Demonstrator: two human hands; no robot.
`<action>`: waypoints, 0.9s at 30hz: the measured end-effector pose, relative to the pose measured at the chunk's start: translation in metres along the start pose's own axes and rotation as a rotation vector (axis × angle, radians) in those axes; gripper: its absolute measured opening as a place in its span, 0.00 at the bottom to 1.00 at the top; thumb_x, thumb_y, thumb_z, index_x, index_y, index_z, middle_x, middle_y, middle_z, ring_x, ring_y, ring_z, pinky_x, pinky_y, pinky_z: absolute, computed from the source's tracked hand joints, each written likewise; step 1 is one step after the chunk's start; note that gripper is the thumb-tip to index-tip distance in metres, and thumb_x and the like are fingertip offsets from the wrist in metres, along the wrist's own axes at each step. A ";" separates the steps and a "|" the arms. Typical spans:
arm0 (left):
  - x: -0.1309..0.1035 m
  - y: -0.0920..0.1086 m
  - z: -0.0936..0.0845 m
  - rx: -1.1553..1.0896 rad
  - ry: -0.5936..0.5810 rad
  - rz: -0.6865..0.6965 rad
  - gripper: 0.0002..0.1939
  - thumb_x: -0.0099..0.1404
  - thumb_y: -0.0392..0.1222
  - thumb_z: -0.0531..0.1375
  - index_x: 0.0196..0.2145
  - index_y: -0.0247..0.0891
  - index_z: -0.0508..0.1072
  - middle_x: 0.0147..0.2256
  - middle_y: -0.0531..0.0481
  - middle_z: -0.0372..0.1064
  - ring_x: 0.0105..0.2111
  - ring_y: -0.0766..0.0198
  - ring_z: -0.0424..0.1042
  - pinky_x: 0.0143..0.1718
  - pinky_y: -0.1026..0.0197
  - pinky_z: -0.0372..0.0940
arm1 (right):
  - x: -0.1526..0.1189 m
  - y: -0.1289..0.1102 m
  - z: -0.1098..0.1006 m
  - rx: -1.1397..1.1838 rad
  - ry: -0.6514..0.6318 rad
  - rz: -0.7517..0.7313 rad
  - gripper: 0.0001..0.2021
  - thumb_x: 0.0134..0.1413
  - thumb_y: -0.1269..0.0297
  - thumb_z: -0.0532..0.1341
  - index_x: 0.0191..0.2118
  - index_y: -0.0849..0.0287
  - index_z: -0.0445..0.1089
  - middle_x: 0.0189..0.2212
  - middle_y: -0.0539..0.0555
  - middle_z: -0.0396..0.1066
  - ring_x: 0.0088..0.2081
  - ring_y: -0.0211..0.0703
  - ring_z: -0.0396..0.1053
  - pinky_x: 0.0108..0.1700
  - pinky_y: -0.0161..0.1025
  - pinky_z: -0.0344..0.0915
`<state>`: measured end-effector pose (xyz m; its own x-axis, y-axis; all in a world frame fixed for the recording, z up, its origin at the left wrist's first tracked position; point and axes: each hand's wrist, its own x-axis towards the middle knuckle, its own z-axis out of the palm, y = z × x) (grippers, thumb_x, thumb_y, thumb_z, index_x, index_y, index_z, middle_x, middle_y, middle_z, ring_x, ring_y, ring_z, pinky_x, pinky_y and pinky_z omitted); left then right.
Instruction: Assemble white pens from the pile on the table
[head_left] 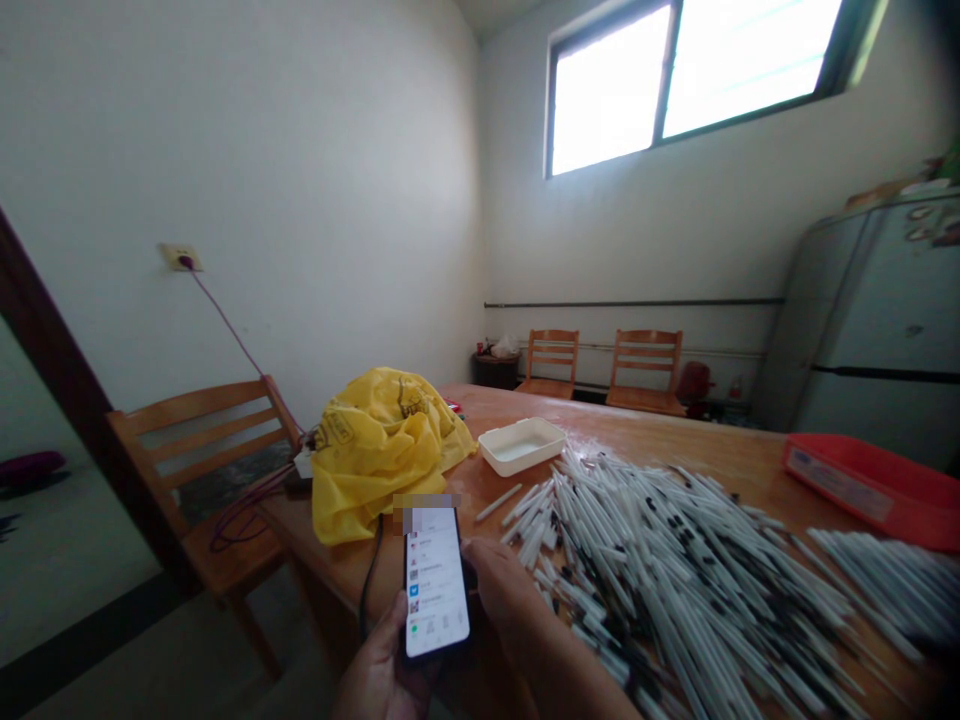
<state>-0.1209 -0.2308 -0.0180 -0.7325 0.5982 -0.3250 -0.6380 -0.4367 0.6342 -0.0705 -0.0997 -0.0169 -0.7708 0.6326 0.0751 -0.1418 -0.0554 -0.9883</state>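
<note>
A smartphone (pixel 436 590) with a lit screen showing a list is held upright, low in the middle of the view. My left hand (pixel 386 660) is closed around its lower left edge, the thumb along the side. At the phone's right edge, my right hand (pixel 502 585) is closed against it with bent fingers, the tips partly hidden. A dark cable (pixel 371 575) hangs just left of the phone. Right of my hands, a large heap of slim white pens (pixel 645 550), some with black parts, spreads over the wooden table (pixel 712 450).
Behind the phone lies a crumpled yellow plastic bag (pixel 390 440). A cream tray (pixel 523 460) and a red bin (pixel 870 500) stand on the table, with more white sticks (pixel 892 580) beside the bin. Wooden chairs (pixel 206 450) stand around; a fridge (pixel 885 310) is at right.
</note>
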 end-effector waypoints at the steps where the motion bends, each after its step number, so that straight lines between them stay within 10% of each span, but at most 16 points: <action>1: -0.001 0.000 0.001 -0.002 0.001 -0.003 0.28 0.66 0.28 0.57 0.63 0.33 0.63 0.45 0.37 0.79 0.46 0.47 0.77 0.49 0.48 0.73 | 0.000 -0.001 0.000 0.015 0.007 0.020 0.15 0.54 0.58 0.54 0.22 0.59 0.66 0.21 0.52 0.65 0.25 0.42 0.63 0.28 0.37 0.57; 27: 0.025 0.010 0.012 0.011 -0.183 0.252 0.27 0.68 0.33 0.57 0.63 0.50 0.64 0.57 0.42 0.70 0.56 0.51 0.70 0.52 0.50 0.70 | -0.009 -0.015 -0.007 0.076 -0.323 0.209 0.18 0.41 0.71 0.60 0.40 0.60 0.79 0.28 0.52 0.77 0.24 0.36 0.67 0.26 0.31 0.59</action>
<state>-0.1422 -0.2122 -0.0112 -0.8117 0.5835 -0.0250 -0.4384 -0.5804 0.6863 -0.0572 -0.0987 -0.0035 -0.9422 0.3262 -0.0769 0.0028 -0.2217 -0.9751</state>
